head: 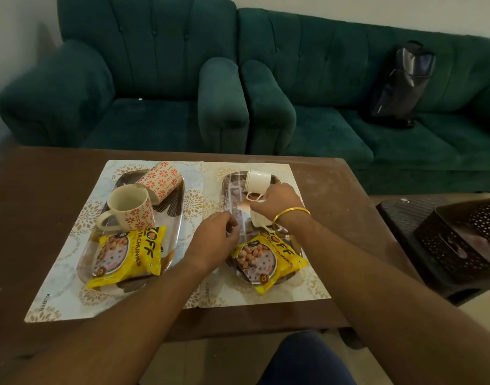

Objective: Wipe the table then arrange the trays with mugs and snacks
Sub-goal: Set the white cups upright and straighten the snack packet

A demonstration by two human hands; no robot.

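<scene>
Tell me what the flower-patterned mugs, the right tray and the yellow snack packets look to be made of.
Flower-patterned mugs: likely glazed ceramic, going by the thick walls and soft sheen. Right tray: glossy with mirror-like glare, perhaps polished metal or melamine; the look leaves it open. Yellow snack packets: thin printed plastic film, crinkled and shiny.

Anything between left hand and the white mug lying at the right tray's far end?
Nothing visible: only bare right tray lies between the left hand and that far mug. The right hand, gripping a second white mug, sits right of that line.
</scene>
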